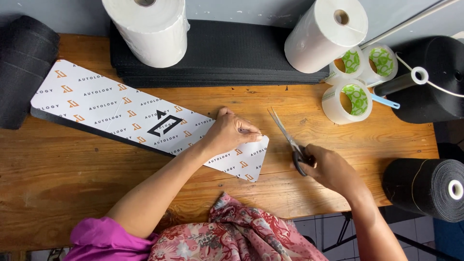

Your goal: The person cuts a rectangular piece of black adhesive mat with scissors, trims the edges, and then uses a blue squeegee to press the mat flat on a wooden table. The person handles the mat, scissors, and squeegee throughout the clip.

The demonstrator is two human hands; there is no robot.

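A long flat package wrapped in white printed paper [111,108] lies slantwise on the wooden table [58,169]. My left hand [231,132] presses on its right end, fingers pinching the paper at the corner. My right hand [328,169] grips the black handles of a pair of scissors [287,137]. The blades are slightly apart and point up and left, just right of the package's end, not touching it.
Two white paper rolls [154,29] [326,34] and a stack of black mats [222,53] stand at the back. Three clear tape rolls [348,99] sit at right, with black fabric rolls [427,188] beyond. Another black roll [21,67] lies at left.
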